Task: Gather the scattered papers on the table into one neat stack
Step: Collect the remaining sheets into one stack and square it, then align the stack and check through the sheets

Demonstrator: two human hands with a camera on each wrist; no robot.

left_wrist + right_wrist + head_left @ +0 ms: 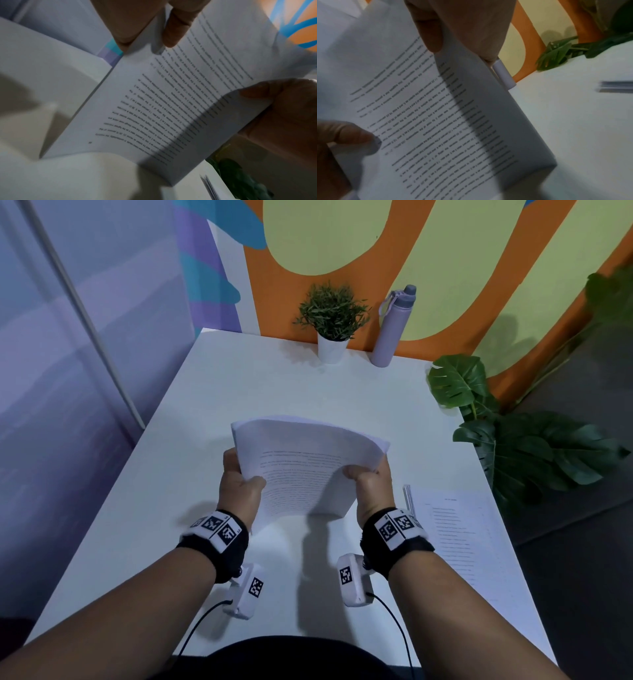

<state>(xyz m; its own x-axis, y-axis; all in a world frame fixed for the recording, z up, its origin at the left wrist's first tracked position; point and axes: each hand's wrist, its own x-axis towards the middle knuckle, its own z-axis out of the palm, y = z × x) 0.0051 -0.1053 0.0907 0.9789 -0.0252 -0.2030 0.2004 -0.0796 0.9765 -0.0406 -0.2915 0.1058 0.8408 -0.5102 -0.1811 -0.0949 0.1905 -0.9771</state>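
**Sheaf of papers held upright in both hands over the worktop**

White worktop (191, 419) filling most of the head view, pushed against a wall painted in orange and pale green shapes. Large-leaved plant (534, 453) spilling over the right edge. Second pile of papers (459, 529) lying flat near the right edge, printed side up, just beside the right wrist; sheet edges slightly fanned at its near-left corner. Held stack of papers (305, 470) raised at the centre, standing roughly on end with its lower edge down at the worktop surface, whether touching or just above cannot be told. Top of the stack bowed over toward the far side, printed lines facing the person. Lilac water bottle (392, 330) standing upright at the far edge by the wall, small potted plant (331, 320) in a white pot just to its left.

Left hand (239, 484) clasped on the left edge of the held stack, thumb across the printed front, fingers (137, 20) curled round behind. Right hand (371, 491) clasped on the right edge likewise, thumb pressed on the front page, fingers (471, 27) wrapped behind the sheets. Both hands closed firmly on the paper, nothing else in them. Black wrist straps with black-and-white square markers on both wrists, white camera units hanging beneath with dark cables trailing toward the body.
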